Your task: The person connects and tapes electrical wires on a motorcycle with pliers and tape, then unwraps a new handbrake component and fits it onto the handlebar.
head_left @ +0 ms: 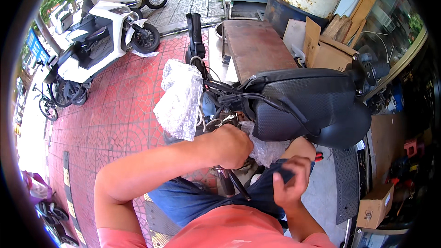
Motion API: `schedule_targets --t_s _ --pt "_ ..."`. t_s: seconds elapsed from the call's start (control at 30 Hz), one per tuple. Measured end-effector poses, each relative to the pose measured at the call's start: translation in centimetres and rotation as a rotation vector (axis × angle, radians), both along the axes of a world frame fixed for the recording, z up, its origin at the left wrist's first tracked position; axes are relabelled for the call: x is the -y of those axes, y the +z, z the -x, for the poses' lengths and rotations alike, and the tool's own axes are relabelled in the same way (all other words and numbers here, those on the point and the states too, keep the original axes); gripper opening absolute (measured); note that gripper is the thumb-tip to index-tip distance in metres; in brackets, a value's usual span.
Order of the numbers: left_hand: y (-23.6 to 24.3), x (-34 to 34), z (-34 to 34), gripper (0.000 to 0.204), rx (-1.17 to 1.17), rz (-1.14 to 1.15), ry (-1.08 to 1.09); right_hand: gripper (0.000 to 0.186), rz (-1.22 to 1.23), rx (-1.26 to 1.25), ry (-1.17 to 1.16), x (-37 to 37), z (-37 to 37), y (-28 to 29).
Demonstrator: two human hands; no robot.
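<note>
In front of me stands a two-wheeler with bundled black cables point(264, 98) around its handlebar stem. My left hand point(232, 146) reaches across into the middle of the handlebar, closed just below a metal lever point(228, 118); whatever it grips is hidden under the fingers. A black handlebar grip point(225, 181) points toward me below that hand. Off to the right, above my thigh, my right hand point(291, 181) hangs slightly blurred, thumb and curved fingers apart, apparently holding nothing. Clear bubble wrap point(179, 101) covers a part at the left, and more bubble wrap point(266, 149) lies by my knee.
A bulky black textured cover point(298, 105) fills the right of the vehicle. Behind it are a brown metal-topped bench point(257, 48), cardboard point(333, 53) and a large drum point(298, 9). A white scooter point(110, 32) is parked on red paving at the left. A carton point(374, 206) stands lower right.
</note>
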State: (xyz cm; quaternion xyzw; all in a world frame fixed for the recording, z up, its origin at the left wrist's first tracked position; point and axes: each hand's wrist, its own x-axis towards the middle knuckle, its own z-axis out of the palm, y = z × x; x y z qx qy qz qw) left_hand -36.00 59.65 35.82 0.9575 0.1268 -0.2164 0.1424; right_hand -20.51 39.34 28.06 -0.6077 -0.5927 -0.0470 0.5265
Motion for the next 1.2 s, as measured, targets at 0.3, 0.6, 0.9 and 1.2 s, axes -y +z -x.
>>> schedule_targets --t_s 0.3,0.6,0.9,1.2 --pt "-0.8 -0.9 -0.3 0.022 0.037 0.013 -0.026 0.022 0.546 -0.585 0.358 -4.7 1.5 -0.3" --pt "-2.3 0.5 -1.9 0.029 0.056 -0.093 -0.116 0.015 0.548 0.362 0.505 -7.3 0.2 2.3" --pt "-3.8 0.1 0.1 0.032 0.117 -0.023 0.001 0.029 0.426 0.695 0.554 -8.7 -2.1 2.7" --pt "-7.1 0.2 3.5 0.013 0.747 -0.343 -0.280 0.030 0.443 0.689 0.601 -9.0 -6.0 1.2"
